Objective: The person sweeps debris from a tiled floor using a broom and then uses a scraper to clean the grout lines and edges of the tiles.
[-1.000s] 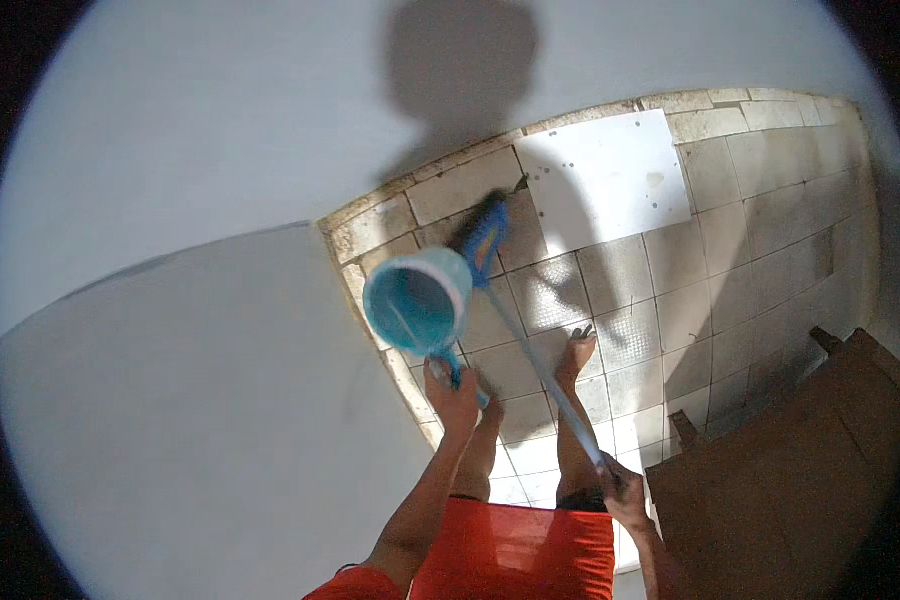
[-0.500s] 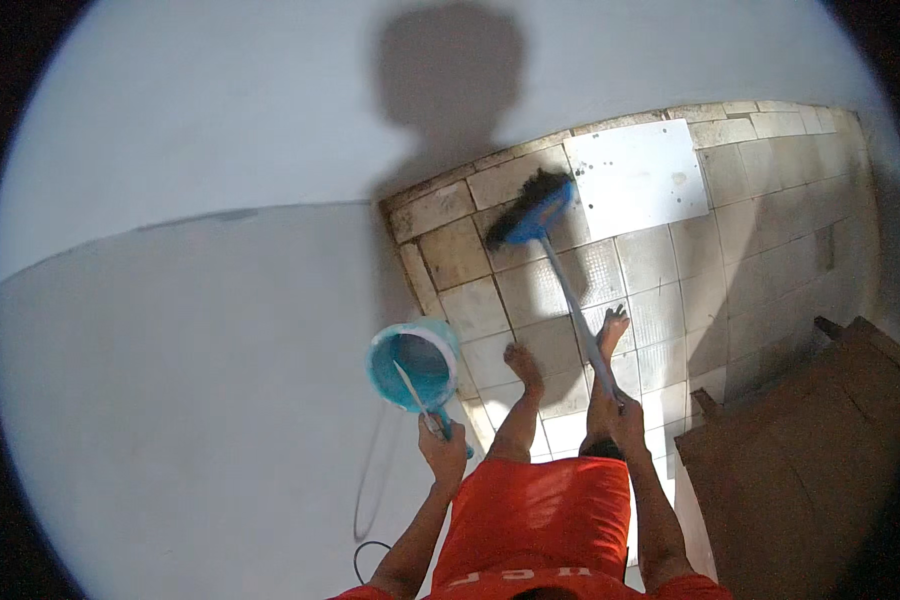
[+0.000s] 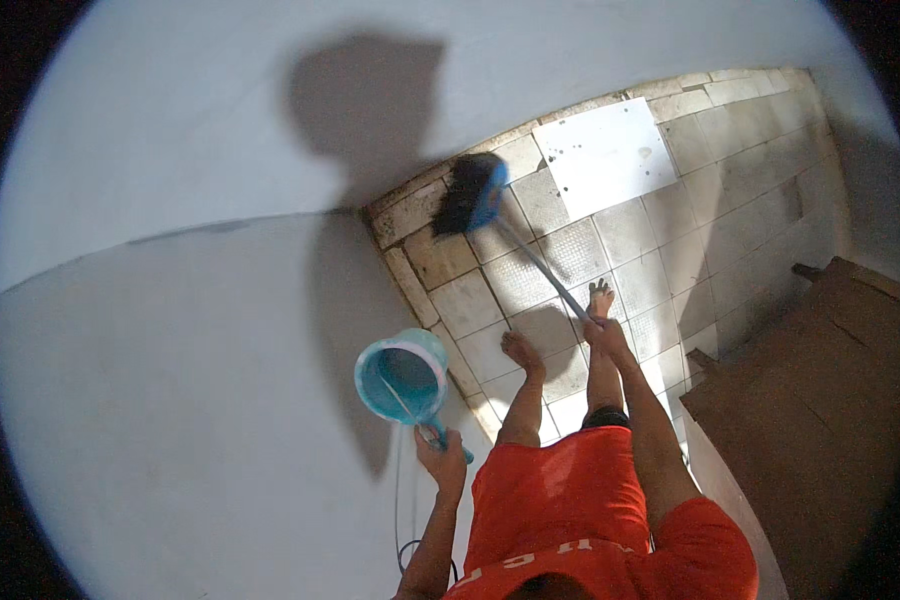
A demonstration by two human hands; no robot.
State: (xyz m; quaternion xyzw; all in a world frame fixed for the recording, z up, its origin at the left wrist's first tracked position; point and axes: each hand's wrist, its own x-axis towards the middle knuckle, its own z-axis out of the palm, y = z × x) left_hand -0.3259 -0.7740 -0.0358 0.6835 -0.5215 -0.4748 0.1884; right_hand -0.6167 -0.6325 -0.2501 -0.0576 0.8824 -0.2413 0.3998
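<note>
My left hand point(image 3: 441, 460) is closed around the handle of a round teal dipper point(image 3: 435, 352). A thin pale tool point(image 3: 397, 396) runs from that hand into the dipper's mouth; its kind I cannot make out. My right hand point(image 3: 608, 338) grips the long grey stick of a broom point(image 3: 538, 263). The broom's blue head, with dark bristles point(image 3: 460, 193), is at the far left corner of the tiled floor, close to the wall. What the dipper holds cannot be made out.
Pale tiles point(image 3: 625, 235) make up the floor where my bare feet point(image 3: 522, 350) stand. A white sheet point(image 3: 610, 157) with dark spots lies by the far wall point(image 3: 200, 130). At right stands a brown board-like panel point(image 3: 800, 400). A dark cord point(image 3: 405, 550) hangs low at left.
The broom head has swung left toward the corner, and my right hand has moved forward with the stick. My left hand still holds the dipper. The view has shifted somewhat.
</note>
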